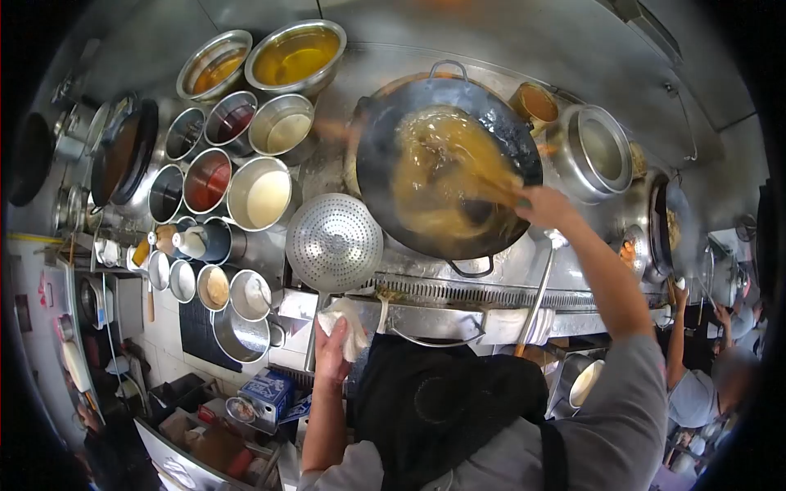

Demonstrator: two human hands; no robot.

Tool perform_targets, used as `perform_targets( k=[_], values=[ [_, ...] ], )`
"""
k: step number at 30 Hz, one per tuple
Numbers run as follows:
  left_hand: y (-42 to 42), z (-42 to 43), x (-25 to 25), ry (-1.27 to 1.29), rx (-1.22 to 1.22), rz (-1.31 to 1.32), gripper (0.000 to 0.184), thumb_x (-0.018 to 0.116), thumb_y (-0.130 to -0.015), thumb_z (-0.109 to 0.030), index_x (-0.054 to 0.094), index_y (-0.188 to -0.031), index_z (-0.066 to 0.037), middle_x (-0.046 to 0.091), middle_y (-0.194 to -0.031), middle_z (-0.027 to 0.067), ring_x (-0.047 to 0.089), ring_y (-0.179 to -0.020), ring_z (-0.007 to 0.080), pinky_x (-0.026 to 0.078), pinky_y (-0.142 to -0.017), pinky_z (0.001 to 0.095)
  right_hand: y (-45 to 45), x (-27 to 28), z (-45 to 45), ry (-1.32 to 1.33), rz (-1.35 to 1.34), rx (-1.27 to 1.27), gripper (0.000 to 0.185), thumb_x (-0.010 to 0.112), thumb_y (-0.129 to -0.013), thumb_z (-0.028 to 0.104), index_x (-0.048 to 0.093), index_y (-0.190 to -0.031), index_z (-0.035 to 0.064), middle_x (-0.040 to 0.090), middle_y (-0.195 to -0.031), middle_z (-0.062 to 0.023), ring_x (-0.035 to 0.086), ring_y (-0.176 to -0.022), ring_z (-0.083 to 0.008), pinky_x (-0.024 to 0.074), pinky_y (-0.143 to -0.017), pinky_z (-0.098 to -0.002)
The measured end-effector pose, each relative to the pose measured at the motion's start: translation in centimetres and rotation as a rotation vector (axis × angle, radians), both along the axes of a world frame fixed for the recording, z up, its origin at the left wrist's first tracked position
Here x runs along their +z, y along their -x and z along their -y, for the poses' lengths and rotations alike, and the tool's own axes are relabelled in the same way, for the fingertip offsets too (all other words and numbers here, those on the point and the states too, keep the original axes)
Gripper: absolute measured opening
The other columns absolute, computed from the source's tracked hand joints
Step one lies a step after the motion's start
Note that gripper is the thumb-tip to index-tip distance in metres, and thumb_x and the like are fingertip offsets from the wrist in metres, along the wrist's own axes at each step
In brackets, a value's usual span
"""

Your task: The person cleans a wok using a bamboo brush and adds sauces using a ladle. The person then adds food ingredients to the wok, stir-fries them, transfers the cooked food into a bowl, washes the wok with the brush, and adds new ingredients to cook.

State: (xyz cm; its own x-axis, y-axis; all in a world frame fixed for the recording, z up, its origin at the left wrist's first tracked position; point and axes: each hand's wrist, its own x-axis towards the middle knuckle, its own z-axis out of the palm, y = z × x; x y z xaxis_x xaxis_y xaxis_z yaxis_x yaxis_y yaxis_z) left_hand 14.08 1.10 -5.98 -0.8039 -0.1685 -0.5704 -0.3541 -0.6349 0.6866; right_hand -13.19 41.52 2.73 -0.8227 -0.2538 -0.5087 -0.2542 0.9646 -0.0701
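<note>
My right hand (547, 207) reaches over the right rim of a big black wok (381, 176). Its fingers are closed round a tan bamboo wok brush (498, 188), blurred by motion. Brownish, bubbling liquid (442, 135) swirls in the wok around the brush. Lower left, my left hand (332, 353) is closed on a folded white cloth (347, 323). Just above that hand lies a round perforated skimmer (334, 243), its bowl left of the wok. The skimmer's handle runs down towards the cloth; whether my fingers also grip it, I cannot tell.
Several metal pots of sauces and powders (260, 196) stand on the left, with two bowls of yellow liquid (296, 56) behind them. A lidded metal pot (602, 147) sits right of the wok. A ladle (536, 299) lies below. Another person (696, 389) works at far right.
</note>
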Motion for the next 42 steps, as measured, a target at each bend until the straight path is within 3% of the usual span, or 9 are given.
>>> perform_targets(
  k=[5, 14, 24, 26, 28, 33, 36, 40, 42],
  values=[
    [1.5, -1.1, 0.9, -0.002, -0.086, 0.02, 0.045, 0.056, -0.098, -0.014, 0.036, -0.138, -0.006, 0.057, -0.12, 0.0127, 0.064, -0.096, 0.0248, 0.06, -0.075, 0.04, -0.2, -8.3, 9.6, 0.023, -0.29, -0.153, 0.054, 0.058, -0.092, 0.035, 0.043, -0.141, 0.0164, 0.068, -0.097, -0.0253, 0.067, -0.088, -0.0437, 0.0541, -0.081, -0.0523],
    [1.2, -0.1, -1.7, 0.037, -0.105, -0.002, 0.044, 0.056, -0.098, -0.013, 0.037, -0.138, -0.008, 0.057, -0.119, 0.0116, 0.064, -0.097, 0.0231, 0.06, -0.074, 0.0391, -3.1, 1.0, 0.6, -0.31, -0.108, -0.027, 0.058, 0.061, -0.091, 0.034, 0.042, -0.145, 0.0292, 0.067, -0.094, -0.0216, 0.067, -0.092, -0.0407, 0.0548, -0.081, -0.0495],
    [0.5, 0.3, -2.3, 0.08, -0.07, 0.014, 0.041, 0.055, -0.099, -0.011, 0.038, -0.136, -0.007, 0.058, -0.116, 0.0116, 0.065, -0.093, 0.0224, 0.059, -0.073, 0.0383, -1.4, -6.0, 11.7, 0.527, -0.027, -0.374, 0.064, 0.063, -0.088, 0.042, 0.047, -0.145, 0.016, 0.068, -0.108, -0.0265, 0.065, -0.103, -0.0415, 0.0513, -0.093, -0.0428],
    [0.6, 0.3, -2.5, 0.083, -0.106, -0.016, 0.041, 0.055, -0.099, -0.01, 0.037, -0.136, -0.007, 0.058, -0.115, 0.012, 0.065, -0.092, 0.0229, 0.059, -0.073, 0.0384, -3.1, -3.7, 9.6, 0.512, 0.312, -0.328, 0.068, 0.066, -0.085, 0.046, 0.049, -0.144, 0.0168, 0.068, -0.111, -0.0248, 0.066, -0.103, -0.039, 0.0509, -0.093, -0.0404],
    [0.2, 0.5, -3.5, 0.068, -0.035, 0.016, 0.04, 0.055, -0.099, -0.01, 0.037, -0.135, -0.007, 0.058, -0.114, 0.0121, 0.065, -0.091, 0.023, 0.059, -0.073, 0.0386, -3.6, -6.4, 3.8, 0.576, 0.126, 0.013, 0.068, 0.068, -0.084, 0.049, 0.051, -0.143, 0.0181, 0.07, -0.107, -0.0217, 0.069, -0.098, -0.0342, 0.0525, -0.088, -0.04],
    [0.5, 1.1, -1.2, 0.056, -0.027, -0.013, 0.038, 0.055, -0.099, -0.012, 0.039, -0.133, -0.007, 0.059, -0.113, 0.012, 0.065, -0.091, 0.0235, 0.059, -0.073, 0.0387, 2.0, 0.6, 0.6, 0.096, 0.273, -0.01, 0.064, 0.068, -0.083, 0.046, 0.055, -0.14, 0.0193, 0.071, -0.107, -0.0182, 0.069, -0.094, -0.0363, 0.054, -0.084, -0.0439],
    [-0.2, 1.1, -2.4, 0.046, 0.01, 0.011, 0.037, 0.056, -0.098, -0.012, 0.04, -0.132, -0.007, 0.058, -0.113, 0.0117, 0.065, -0.089, 0.0235, 0.058, -0.072, 0.0383, 2.8, -4.0, 5.0, 0.095, -0.195, -0.042, 0.055, 0.065, -0.086, 0.04, 0.055, -0.136, 0.0202, 0.07, -0.099, -0.0227, 0.067, -0.09, -0.0422, 0.0544, -0.082, -0.0487],
    [0.3, 0.0, -2.0, 0.112, -0.058, 0.019, 0.045, 0.057, -0.098, -0.012, 0.037, -0.138, -0.007, 0.058, -0.116, 0.011, 0.063, -0.095, 0.022, 0.058, -0.074, 0.0375, -2.6, -7.0, 8.1, 0.121, -0.281, -0.11, 0.054, 0.064, -0.088, 0.038, 0.052, -0.136, 0.0191, 0.068, -0.093, -0.0264, 0.066, -0.088, -0.0449, 0.0539, -0.081, -0.0513],
    [0.8, -0.3, -1.2, 0.027, -0.118, 0.064, 0.077, 0.065, -0.095, -0.014, 0.015, -0.151, 0.003, 0.051, -0.134, 0.0164, 0.056, -0.115, 0.0216, 0.05, -0.093, 0.0339, -5.2, -4.8, 6.9, 0.217, -0.098, -0.077, 0.056, 0.065, -0.087, 0.038, 0.053, -0.138, 0.0186, 0.068, -0.101, -0.0261, 0.065, -0.095, -0.0433, 0.0522, -0.087, -0.0486]
  ],
)
